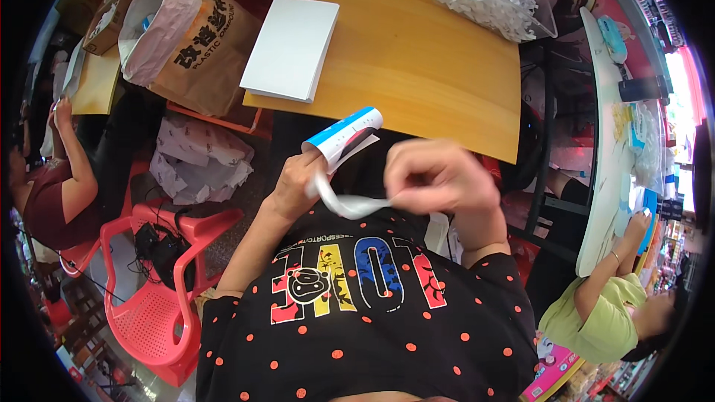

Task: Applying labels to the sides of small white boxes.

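Observation:
My left hand (293,182) is closed around a curled blue-and-white printed sheet (346,132), held just off the table's near edge. A thin white strip (350,207) loops from the sheet over to my right hand (445,179), which pinches the strip's other end. Motion blurs that hand and part of the strip. Whether the strip is still joined to the sheet is hidden by my left fingers. On the wooden table (417,67), beyond my left hand, lies a neat stack of white paper (292,48).
A clear bin (495,0) full of white strips stands at the far right. Left are a big brown paper sack (197,48), a crumpled white bag (201,160) and a red plastic chair (153,320) bearing black cables. One person sits at each side, the right one at a white table (602,141).

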Demonstrator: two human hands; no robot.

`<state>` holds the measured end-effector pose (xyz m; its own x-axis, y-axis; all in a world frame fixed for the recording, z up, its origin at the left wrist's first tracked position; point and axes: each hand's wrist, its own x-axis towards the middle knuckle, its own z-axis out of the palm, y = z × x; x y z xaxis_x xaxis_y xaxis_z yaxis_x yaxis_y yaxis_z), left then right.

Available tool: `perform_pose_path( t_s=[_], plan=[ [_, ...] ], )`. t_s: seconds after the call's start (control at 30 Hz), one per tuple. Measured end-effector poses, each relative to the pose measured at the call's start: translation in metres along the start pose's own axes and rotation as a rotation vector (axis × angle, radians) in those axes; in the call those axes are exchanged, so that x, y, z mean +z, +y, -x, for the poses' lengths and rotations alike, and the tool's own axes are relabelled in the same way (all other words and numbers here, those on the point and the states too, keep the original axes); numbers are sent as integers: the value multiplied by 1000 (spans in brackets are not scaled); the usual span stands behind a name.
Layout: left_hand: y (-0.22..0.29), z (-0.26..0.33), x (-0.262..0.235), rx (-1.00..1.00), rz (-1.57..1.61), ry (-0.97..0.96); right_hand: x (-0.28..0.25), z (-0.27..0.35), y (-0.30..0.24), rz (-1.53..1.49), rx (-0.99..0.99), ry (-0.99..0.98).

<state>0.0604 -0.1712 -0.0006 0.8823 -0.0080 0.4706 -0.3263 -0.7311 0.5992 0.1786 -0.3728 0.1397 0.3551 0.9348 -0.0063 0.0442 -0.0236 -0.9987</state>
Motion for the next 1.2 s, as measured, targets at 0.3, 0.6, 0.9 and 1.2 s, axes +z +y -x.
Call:
perform_pose_path(
  t_s=[0.3, 0.6, 0.9, 1.2],
  plan=[
    [28, -10, -11, -655, 1040, 235, -324, -34, 20, 159, -241, 878],
    [18, -16, -24, -795, 1294, 411, -104, -45, 57, 514, -312, 856],
    [19, -24, -16, -815, 1271, 381, 22, -34, 95, -80, -169, 759],
    [17, -19, -9, -785, 1169, 413, 19, -39, 125, -415, -45, 761]
  ],
)
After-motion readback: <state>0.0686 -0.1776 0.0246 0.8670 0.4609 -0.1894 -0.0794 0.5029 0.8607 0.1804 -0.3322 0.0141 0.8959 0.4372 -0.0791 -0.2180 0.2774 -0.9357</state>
